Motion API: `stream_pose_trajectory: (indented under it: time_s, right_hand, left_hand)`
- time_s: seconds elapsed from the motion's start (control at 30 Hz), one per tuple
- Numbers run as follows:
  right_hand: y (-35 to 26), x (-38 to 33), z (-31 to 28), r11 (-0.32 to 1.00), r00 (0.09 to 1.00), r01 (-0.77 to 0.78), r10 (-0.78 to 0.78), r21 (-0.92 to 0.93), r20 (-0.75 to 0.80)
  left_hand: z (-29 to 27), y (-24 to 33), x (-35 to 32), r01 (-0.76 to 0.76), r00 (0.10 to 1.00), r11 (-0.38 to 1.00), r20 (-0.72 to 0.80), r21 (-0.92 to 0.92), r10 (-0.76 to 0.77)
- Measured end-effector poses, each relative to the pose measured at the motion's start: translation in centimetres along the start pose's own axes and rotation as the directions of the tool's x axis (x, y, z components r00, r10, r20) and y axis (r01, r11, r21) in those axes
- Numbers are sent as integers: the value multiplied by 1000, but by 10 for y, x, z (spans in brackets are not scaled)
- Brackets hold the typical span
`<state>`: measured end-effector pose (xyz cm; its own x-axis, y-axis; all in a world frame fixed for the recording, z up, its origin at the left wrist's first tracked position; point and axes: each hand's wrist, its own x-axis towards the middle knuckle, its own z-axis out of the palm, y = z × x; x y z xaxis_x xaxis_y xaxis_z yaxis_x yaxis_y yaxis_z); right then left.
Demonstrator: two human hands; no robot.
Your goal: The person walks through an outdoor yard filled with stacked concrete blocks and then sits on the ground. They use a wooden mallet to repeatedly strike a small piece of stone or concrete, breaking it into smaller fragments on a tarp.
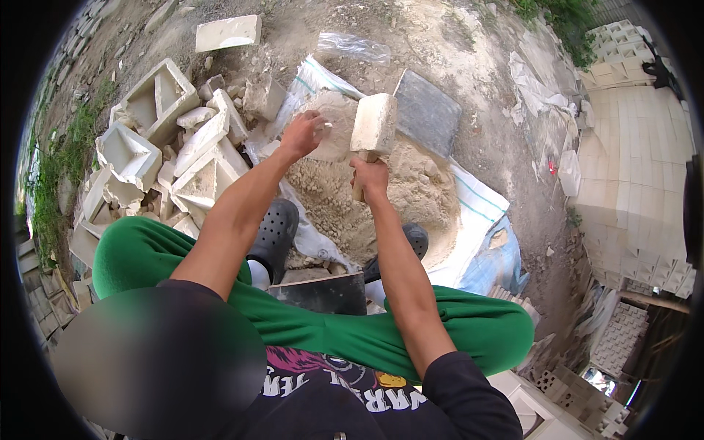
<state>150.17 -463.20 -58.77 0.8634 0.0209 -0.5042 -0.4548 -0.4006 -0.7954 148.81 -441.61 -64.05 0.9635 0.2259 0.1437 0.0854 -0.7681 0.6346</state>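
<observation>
Head — mallet — room between hands

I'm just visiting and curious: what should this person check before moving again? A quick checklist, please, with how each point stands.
1. Mallet gripped: ok; the right hand is closed around its handle.
2. Left hand clear of the mallet: ok; it is apart from it, to its left.
3. Left hand empty: cannot tell; something pale is blurred at the fingertips.
4. Hands protected: not ok; both are bare.
5. Footwear closed to grit: not ok, I'd say; the left shoe has holes in its top.
6. Powder on the sack: ok; the main heap lies on it.
</observation>
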Motion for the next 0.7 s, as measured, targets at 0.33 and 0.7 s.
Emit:
stream_pose_trajectory:
  time_s: [0.33,0.7]
  right_hand:
    - [54,-7,9,983,1000,13,-17,-182,-24]
    - [87,18,7,983,998,69,-71,-173,-3]
  left_hand:
    - [-13,0,-13,136,987,954,-120,268,-107]
    - [16,21,8,-57,998,955,-1,291,60]
